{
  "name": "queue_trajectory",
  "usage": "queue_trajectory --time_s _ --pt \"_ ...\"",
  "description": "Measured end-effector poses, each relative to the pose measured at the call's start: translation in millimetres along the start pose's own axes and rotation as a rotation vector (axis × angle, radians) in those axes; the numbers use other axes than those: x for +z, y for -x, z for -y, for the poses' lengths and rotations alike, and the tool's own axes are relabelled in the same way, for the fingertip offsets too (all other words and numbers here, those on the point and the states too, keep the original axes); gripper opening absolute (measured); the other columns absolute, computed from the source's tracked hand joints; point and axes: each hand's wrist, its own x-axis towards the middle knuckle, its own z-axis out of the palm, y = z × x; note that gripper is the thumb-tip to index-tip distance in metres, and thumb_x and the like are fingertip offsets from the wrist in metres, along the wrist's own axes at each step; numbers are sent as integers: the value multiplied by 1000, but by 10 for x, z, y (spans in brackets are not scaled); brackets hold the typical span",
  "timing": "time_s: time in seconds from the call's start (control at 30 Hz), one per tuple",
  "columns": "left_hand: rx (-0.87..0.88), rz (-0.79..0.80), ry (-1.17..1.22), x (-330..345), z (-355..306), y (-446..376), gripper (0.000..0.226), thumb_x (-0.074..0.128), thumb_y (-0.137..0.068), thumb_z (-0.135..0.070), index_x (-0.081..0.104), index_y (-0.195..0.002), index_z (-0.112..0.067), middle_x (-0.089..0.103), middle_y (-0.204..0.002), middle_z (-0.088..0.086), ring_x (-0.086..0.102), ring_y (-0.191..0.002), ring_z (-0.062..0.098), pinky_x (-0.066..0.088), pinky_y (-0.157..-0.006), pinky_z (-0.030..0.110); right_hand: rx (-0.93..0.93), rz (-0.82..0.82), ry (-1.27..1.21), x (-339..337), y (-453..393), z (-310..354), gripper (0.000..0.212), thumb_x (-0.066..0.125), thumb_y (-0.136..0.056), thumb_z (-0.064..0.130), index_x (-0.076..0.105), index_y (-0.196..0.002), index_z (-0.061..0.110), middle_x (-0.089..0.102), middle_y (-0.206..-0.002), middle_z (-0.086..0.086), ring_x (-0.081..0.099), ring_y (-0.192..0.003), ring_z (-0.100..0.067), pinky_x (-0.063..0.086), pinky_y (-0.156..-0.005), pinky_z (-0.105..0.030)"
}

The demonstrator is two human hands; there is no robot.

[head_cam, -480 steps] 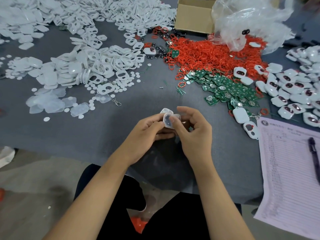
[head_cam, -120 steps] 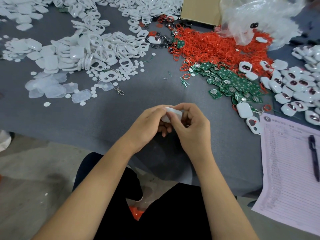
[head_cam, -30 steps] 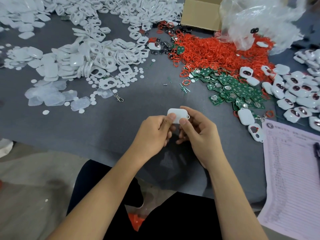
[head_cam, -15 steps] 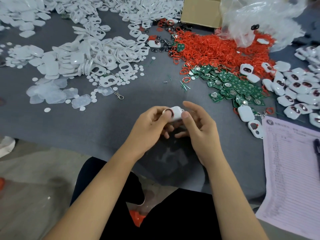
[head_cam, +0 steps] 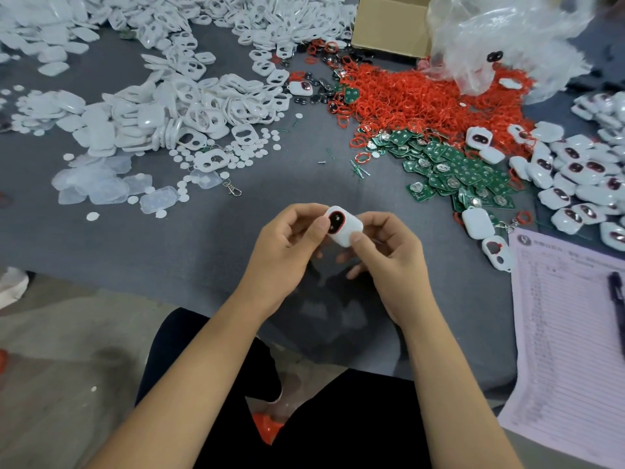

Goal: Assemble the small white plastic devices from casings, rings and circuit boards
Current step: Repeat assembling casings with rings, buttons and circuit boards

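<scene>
Left hand (head_cam: 287,247): thumb and curled fingers pinching the left end of a small white device (head_cam: 343,226). Right hand (head_cam: 389,255): thumb on the near edge, fingers curled behind the right end. Held above the grey table (head_cam: 169,252), near its front edge. Flipped since a second ago: then the plain white back up, now the face with its red-rimmed dark window. Casing looks closed, ring seated, so probably a last check before setting down. Beyond, to the right: a closed unit (head_cam: 477,222) and an open casing (head_cam: 497,253), green circuit boards (head_cam: 463,174), a heap of red rings (head_cam: 422,103), finished pieces (head_cam: 581,184). To the left: empty white casings (head_cam: 189,110).
</scene>
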Motion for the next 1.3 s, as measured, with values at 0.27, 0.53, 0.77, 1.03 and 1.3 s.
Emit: queue_trajectory --time_s 0.27,0.53,0.77,1.03,1.3 --pt "76 1 -102 16 14 29 24 56 -108 -24 76 -118 -16 77 -102 -15 66 -85 -6 47 -70 9 -2 76 174 63 19 26 9 64 -103 15 72 -102 12 75 -79 0 66 -54 -16 46 -49 -17" --pt "90 18 -183 33 33 26 19 63 -105 -24 75 -118 -20 76 -103 -16 70 -91 -1 49 -77 11 16 47 71 28 -5 34 11 61 -102 16 67 -111 17 74 -82 -11 70 -58 -30 50 -46 -28" --pt "106 0 -261 67 7 43 17 68 -101 -22 76 -116 -21 77 -106 -12 72 -99 5 55 -83 18 18 54 49 24 -12 25 11 61 -98 19 64 -107 12 73 -84 -11 69 -58 -29 50 -46 -28" --pt "80 -86 -328 101 11 37 11 71 -98 -22 77 -106 -20 76 -95 -11 72 -89 3 58 -77 22 -28 12 149 66 -27 -13 13 58 -101 8 68 -104 16 73 -80 -8 61 -52 -23 51 -47 -29" --pt "79 -14 -306 64 -22 38 21 66 -102 -17 75 -120 -18 77 -108 -9 72 -99 2 54 -83 15 20 -10 63 46 -13 26 13 60 -102 7 69 -112 9 74 -85 -12 63 -57 -26 50 -47 -29"
